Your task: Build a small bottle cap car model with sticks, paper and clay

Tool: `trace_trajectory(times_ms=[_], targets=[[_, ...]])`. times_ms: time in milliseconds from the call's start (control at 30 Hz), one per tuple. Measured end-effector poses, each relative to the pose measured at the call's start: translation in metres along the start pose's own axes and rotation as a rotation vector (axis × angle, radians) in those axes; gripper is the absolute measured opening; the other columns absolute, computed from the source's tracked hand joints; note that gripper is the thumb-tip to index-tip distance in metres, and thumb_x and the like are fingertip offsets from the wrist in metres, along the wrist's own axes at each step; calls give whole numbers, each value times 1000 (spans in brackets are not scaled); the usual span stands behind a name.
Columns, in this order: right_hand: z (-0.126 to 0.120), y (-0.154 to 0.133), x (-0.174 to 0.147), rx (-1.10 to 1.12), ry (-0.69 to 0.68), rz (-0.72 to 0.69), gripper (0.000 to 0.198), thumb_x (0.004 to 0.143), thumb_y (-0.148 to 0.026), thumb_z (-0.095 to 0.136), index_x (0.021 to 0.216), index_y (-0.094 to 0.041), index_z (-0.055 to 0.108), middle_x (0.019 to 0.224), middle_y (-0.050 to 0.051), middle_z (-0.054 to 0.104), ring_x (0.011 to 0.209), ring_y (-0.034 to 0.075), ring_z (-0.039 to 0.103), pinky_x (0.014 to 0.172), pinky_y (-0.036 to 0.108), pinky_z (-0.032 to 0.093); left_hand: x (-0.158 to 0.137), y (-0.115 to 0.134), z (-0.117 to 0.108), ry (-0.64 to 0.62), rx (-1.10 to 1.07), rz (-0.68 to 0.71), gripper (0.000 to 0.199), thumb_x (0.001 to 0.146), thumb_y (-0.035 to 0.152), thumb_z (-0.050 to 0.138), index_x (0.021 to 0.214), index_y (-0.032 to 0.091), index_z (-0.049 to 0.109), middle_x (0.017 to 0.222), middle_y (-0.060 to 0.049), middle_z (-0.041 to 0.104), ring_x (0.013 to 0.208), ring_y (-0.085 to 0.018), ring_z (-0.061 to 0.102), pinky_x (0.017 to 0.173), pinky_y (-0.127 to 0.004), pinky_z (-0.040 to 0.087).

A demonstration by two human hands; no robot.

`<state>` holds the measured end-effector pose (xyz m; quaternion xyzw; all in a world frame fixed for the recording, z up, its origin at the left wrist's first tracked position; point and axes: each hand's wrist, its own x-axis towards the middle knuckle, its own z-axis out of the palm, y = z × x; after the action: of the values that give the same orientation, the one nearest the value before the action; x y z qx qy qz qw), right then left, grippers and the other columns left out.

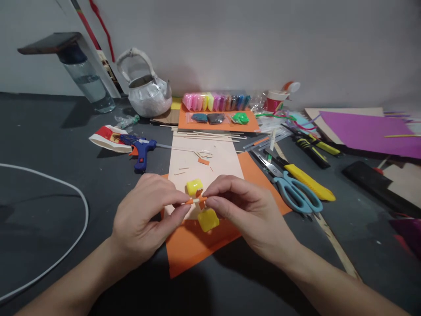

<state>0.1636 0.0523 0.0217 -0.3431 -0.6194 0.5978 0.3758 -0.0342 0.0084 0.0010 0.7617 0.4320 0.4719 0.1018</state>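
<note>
A small stick [196,201] wrapped in orange paper is held level between my two hands over the table. The thumb and fingers of my left hand [146,215] pinch its left end. My right hand [251,210] pinches the right end the same way. Just behind the stick is a yellow block [194,187], and a second yellow block [208,220] shows in front of it. Whether these blocks are joined to the stick I cannot tell. Below lie a pale sheet [179,153] and an orange sheet [194,250].
A blue glue gun [144,153] lies left, near a white cable [86,206]. On the right are scissors [292,193], a yellow cutter [309,182] and pliers [312,151]. Behind stand a silver kettle [148,98], a water bottle [88,85] and coloured clay packs [215,102].
</note>
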Motion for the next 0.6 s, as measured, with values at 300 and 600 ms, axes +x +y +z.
trace_trajectory(times_ms=[300,600], targets=[[-1,-7,-9,-179,52,-135,8,88,-21,71,82,-26,73,77,1,69,71,16,62,62,29,50,-7,7,-5,-75,-132,-118,20,92,16,61,109,24,62,93,-4,70,90,-22,62,83,-43,49],[-2,-4,-4,-299,1,-252,10,93,-24,66,85,-27,70,75,2,68,68,16,63,62,29,51,-1,10,1,-9,-216,-202,9,91,17,63,94,25,67,78,-1,71,74,-17,64,71,-35,51]])
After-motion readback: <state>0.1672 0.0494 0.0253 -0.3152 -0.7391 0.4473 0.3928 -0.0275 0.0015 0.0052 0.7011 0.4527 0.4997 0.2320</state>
